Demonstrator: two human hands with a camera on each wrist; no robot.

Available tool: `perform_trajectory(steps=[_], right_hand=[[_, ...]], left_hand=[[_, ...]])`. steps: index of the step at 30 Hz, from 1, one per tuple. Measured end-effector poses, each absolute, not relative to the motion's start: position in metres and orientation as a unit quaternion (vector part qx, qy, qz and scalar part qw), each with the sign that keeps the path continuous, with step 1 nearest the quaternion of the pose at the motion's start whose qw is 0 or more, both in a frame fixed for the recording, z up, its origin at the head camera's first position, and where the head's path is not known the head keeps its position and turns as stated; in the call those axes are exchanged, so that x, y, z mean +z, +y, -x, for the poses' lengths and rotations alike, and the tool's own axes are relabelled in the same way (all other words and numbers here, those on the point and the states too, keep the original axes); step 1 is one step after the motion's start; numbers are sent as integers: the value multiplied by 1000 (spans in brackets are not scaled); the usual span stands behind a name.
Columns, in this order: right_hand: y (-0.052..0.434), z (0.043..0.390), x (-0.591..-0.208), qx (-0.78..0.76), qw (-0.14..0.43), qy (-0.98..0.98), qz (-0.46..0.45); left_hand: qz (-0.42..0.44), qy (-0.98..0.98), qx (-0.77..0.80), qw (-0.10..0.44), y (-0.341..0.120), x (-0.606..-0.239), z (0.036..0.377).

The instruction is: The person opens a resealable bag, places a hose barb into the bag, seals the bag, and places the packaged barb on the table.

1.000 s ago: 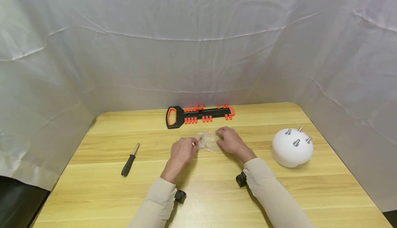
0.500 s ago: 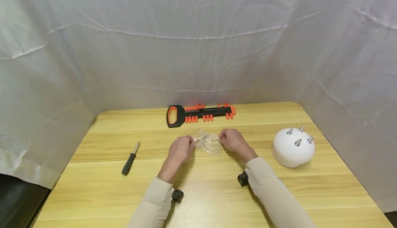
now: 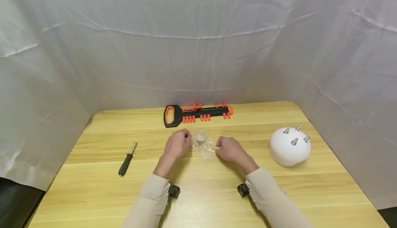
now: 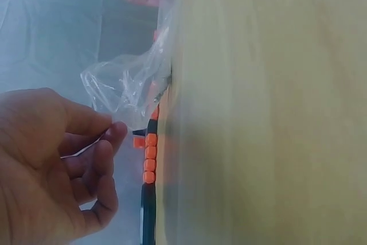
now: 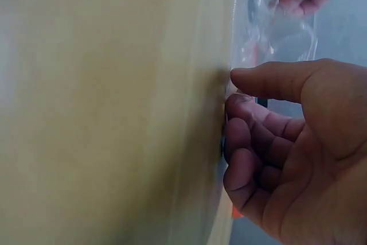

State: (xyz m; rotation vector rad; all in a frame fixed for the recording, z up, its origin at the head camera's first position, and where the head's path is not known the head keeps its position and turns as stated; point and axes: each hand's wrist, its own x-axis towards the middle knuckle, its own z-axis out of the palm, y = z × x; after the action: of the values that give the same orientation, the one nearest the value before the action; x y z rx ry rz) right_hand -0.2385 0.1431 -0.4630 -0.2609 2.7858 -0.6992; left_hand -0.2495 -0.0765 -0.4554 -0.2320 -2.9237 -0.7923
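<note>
In the head view a clear plastic bag spans the gap between the two hands over the table's middle. Small dark metal pieces show inside it, too small to tell their kind. My left hand pinches the bag's left edge; in the left wrist view its thumb and index fingertip meet at the plastic. At the bag's right side, my right hand holds the edge with curled fingers. The right wrist view has the thumb and index finger at the bag, close to the tabletop.
A black-handled screwdriver lies on the left of the wooden table. Behind the bag is a flat black-and-orange tool with a loop handle. A white rounded object with several metal pegs stands at right. Grey sheeting encloses the back and sides.
The left hand has moved a little left and away from me. The right hand has come slightly nearer. The bag is now spread between them, with its metal pieces showing in the middle.
</note>
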Motion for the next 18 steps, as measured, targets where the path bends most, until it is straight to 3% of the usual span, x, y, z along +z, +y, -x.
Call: perform_trajectory(steps=[18], right_hand=[[121,191,-464,-230,66,950,200]], left_hand=[[113,-951,-285,27,-66,-457,262]])
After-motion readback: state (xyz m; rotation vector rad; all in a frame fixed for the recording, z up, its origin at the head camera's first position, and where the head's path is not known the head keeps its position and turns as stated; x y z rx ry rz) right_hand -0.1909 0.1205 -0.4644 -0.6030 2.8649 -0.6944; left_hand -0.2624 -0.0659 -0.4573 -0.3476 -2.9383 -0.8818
